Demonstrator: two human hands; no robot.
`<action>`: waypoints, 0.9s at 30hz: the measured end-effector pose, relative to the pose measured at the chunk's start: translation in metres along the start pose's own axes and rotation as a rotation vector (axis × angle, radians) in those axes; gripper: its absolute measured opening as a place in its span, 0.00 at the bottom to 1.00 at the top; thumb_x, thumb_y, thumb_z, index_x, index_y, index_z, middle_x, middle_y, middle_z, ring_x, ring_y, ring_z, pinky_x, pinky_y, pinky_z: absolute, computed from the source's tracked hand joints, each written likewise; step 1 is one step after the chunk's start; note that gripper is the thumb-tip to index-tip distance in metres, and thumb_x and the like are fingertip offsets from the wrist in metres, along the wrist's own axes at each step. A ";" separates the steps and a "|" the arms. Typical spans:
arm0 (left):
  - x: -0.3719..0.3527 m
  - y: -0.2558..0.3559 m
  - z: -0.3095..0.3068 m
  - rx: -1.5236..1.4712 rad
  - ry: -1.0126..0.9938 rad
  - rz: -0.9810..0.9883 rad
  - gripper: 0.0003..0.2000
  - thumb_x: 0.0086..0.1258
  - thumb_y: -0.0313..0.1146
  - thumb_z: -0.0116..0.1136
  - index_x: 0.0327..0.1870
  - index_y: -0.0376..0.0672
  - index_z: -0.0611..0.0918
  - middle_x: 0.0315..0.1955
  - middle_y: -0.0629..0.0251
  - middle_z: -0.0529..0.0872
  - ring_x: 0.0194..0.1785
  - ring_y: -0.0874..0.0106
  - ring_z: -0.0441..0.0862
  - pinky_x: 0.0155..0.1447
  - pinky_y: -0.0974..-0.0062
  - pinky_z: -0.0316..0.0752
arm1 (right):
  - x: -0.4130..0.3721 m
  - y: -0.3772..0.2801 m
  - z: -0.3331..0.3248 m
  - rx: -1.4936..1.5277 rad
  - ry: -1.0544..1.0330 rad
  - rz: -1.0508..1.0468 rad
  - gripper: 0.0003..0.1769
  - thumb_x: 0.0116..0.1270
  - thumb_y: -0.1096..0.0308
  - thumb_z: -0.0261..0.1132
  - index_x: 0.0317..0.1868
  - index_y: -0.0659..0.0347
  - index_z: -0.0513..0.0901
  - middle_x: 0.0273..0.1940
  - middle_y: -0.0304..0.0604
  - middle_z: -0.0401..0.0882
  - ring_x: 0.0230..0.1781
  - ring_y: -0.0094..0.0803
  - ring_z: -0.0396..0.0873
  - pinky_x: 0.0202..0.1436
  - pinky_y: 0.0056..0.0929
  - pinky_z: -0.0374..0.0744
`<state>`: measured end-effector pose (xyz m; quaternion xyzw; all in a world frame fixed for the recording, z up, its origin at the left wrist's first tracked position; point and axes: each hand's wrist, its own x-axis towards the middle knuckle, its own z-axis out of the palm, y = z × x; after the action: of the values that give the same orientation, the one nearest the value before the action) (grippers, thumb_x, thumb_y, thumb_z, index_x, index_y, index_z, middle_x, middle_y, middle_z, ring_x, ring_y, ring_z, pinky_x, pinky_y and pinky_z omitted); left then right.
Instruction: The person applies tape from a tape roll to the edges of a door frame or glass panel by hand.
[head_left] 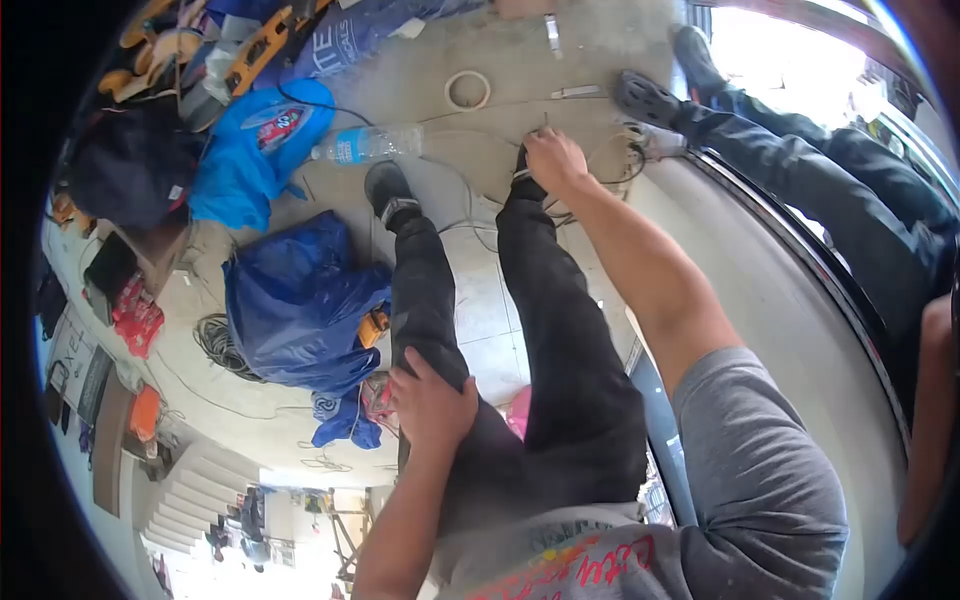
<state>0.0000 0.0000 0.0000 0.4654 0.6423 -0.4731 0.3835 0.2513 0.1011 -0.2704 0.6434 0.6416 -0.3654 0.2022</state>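
My left hand (432, 400) rests on my left thigh, thumb apart from the fingers, holding nothing. My right arm reaches down beside my right shoe (522, 165), which it partly covers. There my right hand (555, 160) has its fingers drawn together near the floor. A thin dark tip shows just past them, too small to name. Loose cables (610, 165) lie around that hand. Beyond it on the floor are a ring like a tape roll (468, 73) and a slim pale object (575, 92). A clear plastic bottle (385, 143) lies on its side near my left shoe (388, 185).
At left lie a light blue bag (235, 165), a dark blue plastic sheet or bag (290, 300) and a coiled cable (222, 345). An orange spirit level (262, 50) is among items at top left. Another person's legs (780, 155) extend across the frame rail (800, 255) at right.
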 end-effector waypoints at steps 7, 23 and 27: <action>0.038 0.013 0.003 -0.227 0.180 0.074 0.45 0.51 0.43 0.64 0.67 0.32 0.52 0.58 0.32 0.61 0.60 0.41 0.63 0.63 0.52 0.60 | 0.144 -0.008 0.090 -0.123 0.268 -0.248 0.11 0.58 0.68 0.56 0.40 0.59 0.79 0.44 0.47 0.74 0.49 0.42 0.74 0.48 0.38 0.75; 0.015 0.023 -0.008 -0.220 0.175 0.011 0.44 0.52 0.51 0.61 0.65 0.33 0.58 0.59 0.38 0.63 0.62 0.45 0.62 0.64 0.53 0.59 | -0.076 -0.066 -0.021 -0.017 -0.302 -0.292 0.12 0.52 0.62 0.57 0.32 0.58 0.83 0.37 0.50 0.82 0.34 0.45 0.82 0.33 0.48 0.78; 0.013 0.027 -0.034 -0.382 0.665 0.793 0.41 0.52 0.50 0.62 0.64 0.34 0.61 0.60 0.41 0.65 0.64 0.45 0.62 0.65 0.56 0.60 | -0.217 -0.091 -0.143 0.290 -0.378 -0.243 0.17 0.62 0.61 0.52 0.44 0.64 0.76 0.38 0.54 0.80 0.43 0.50 0.79 0.47 0.43 0.76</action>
<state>0.0212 0.0388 -0.0098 0.7182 0.5788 0.0051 0.3862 0.2120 0.0666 0.0004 0.5040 0.6060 -0.5889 0.1788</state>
